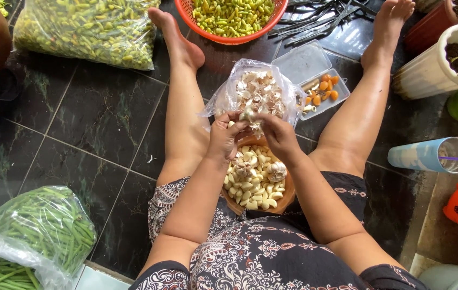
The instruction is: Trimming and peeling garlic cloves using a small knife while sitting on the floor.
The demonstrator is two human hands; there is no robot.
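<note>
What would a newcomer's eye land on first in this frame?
Probably the two hands, left hand and right hand, meeting at centre over a garlic bulb, just above a brown bowl of peeled cloves resting between the person's legs. Beyond them, a clear bag of garlic skins lies on the dark tile floor, and an orange basket of yellow-green chillies sits at the top edge.

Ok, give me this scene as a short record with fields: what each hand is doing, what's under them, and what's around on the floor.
left hand: pinching a garlic bulb
right hand: gripping the same bulb from the other side
below hands: wooden bowl of peeled garlic cloves, between the legs
ahead: clear bag of garlic skins
floor: orange basket of chillies, bag of green beans, clear plastic box, tumbler with straw
</note>
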